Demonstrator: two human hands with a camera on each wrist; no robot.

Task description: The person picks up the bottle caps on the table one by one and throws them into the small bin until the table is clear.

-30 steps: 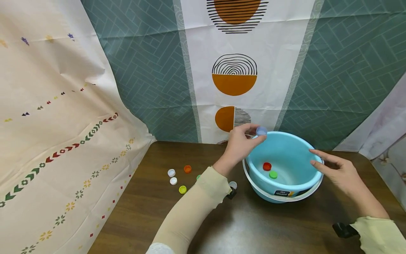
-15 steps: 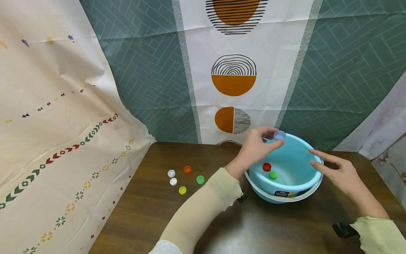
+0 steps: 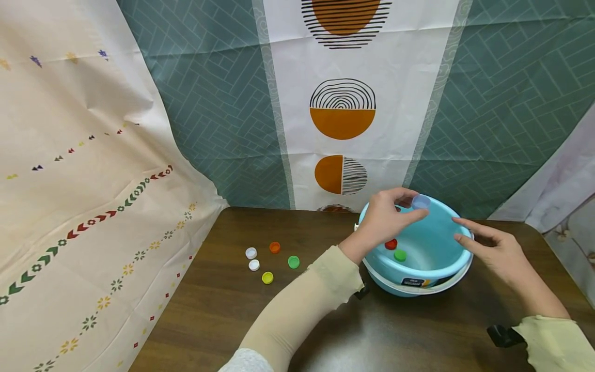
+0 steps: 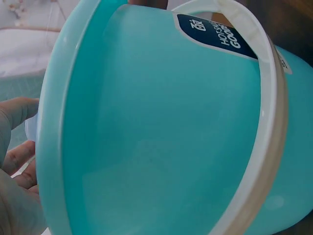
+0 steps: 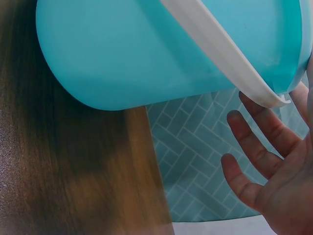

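Observation:
My left hand [image 3: 385, 216] pinches a translucent bluish bottle cap [image 3: 421, 202] between thumb and fingers, above the open mouth of a light blue bucket [image 3: 429, 248]. A small reddish spot shows by those fingers; what it is I cannot tell. Inside the bucket, a red cap [image 3: 391, 244] and a green cap [image 3: 400, 255] lie on the bottom. My right hand [image 3: 499, 250] holds the bucket's right rim, thumb and index finger over the edge. In the right wrist view its other fingers [image 5: 254, 147] spread outside the wall, near the white handle [image 5: 220, 49].
Left on the brown table [image 3: 209, 320] lie two white caps [image 3: 251, 253], an orange cap [image 3: 275, 247], a yellow cap [image 3: 267, 278] and another green cap [image 3: 293, 262]. A patterned cloth [image 3: 223, 113] hangs behind the table; a cream cloth [image 3: 93, 206] covers the left side.
My left hand has moved right with the bluish cap, from the bucket's left rim to over its mouth. A pale cap on the table is now hidden by my left arm. The right hand stays put.

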